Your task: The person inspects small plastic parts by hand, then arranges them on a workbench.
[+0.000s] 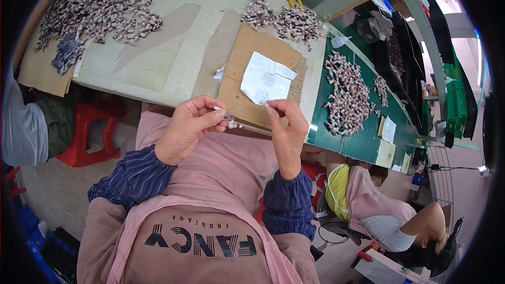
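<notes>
The left hand (190, 124) pinches a small mottled piece (232, 122) at the near edge of the cardboard (238, 76); the right hand's (288, 124) grip, also there, I cannot tell. A light, steady pinch should help.

Left hand (190, 125) pinches; right hand (289, 127) perhaps likewise.

A sheet (268, 78) lies on cardboard (235, 76) between left heap (108, 8) and right heap (347, 94).

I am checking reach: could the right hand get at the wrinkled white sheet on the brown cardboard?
Probably yes: the right hand is by the near edge of the wrinkled white sheet, with nothing visible between.
</notes>
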Action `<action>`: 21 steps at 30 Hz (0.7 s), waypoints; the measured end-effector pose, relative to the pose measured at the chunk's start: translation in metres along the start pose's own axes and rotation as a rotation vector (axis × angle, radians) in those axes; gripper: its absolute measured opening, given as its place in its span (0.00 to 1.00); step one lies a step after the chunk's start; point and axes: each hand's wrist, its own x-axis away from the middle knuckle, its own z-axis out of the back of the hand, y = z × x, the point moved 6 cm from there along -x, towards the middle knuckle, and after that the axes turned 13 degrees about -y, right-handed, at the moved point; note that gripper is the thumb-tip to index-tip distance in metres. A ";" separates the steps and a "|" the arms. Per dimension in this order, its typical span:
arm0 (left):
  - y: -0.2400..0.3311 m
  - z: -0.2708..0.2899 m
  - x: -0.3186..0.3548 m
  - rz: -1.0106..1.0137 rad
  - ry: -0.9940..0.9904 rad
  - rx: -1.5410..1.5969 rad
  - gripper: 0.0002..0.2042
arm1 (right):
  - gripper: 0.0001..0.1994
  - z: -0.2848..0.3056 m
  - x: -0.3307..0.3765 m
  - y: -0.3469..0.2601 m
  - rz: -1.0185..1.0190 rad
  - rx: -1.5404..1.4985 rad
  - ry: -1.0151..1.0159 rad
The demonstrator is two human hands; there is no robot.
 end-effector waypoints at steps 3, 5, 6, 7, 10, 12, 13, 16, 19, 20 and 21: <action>-0.001 -0.003 -0.001 0.008 -0.003 -0.021 0.07 | 0.06 -0.011 0.018 -0.024 0.068 -0.069 -0.013; 0.000 -0.004 -0.001 -0.009 0.016 -0.049 0.07 | 0.08 -0.017 0.024 -0.034 0.096 -0.099 0.004; 0.001 -0.004 -0.001 -0.028 0.034 -0.075 0.07 | 0.08 -0.021 0.027 -0.034 0.095 -0.102 0.003; 0.000 -0.005 -0.001 -0.028 0.034 -0.076 0.07 | 0.08 -0.022 0.029 -0.035 0.108 -0.074 0.021; 0.000 -0.006 -0.002 -0.063 0.024 -0.123 0.07 | 0.09 -0.027 0.032 -0.033 0.135 -0.007 0.042; 0.000 -0.007 -0.002 -0.079 0.035 -0.143 0.07 | 0.10 -0.030 0.033 -0.032 0.149 0.033 0.043; 0.000 -0.007 -0.002 -0.079 0.036 -0.144 0.07 | 0.10 -0.031 0.034 -0.031 0.155 0.030 0.042; 0.001 -0.007 -0.001 -0.093 0.038 -0.154 0.06 | 0.11 -0.033 0.033 -0.032 0.201 0.049 0.039; 0.000 -0.008 0.000 -0.066 0.027 -0.146 0.05 | 0.11 -0.035 0.034 -0.041 0.309 0.171 0.047; -0.001 -0.008 -0.001 -0.058 0.025 -0.152 0.05 | 0.11 -0.036 0.036 -0.046 0.375 0.274 0.057; -0.001 -0.008 -0.001 -0.049 0.023 -0.159 0.05 | 0.11 -0.036 0.036 -0.045 0.375 0.274 0.057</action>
